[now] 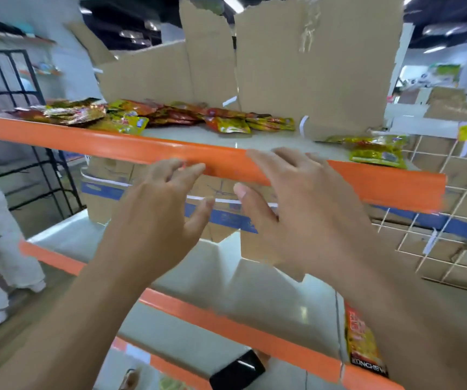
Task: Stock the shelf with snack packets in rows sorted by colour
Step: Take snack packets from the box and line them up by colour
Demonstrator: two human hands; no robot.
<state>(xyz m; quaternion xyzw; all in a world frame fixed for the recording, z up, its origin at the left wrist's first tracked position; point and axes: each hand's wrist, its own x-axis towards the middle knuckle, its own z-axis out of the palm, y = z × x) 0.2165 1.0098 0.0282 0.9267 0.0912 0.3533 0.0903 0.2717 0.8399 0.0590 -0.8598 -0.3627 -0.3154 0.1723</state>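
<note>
Left hand (167, 204) and right hand (297, 209), empty, fingers loosely spread, hover at the orange edge of the shelf (212, 137), seemingly to sort the mixed snack packets (170, 115) heaped far left.

shelf edge (142, 149): smooth orange painted metal, slight sheen | shelf board (212, 136): pale, glossy | snack packets (226, 123): shiny crinkled foil-plastic | cardboard box (311, 80): matt brown, torn rough edges | wire grid (452, 220): white coated metal
</note>
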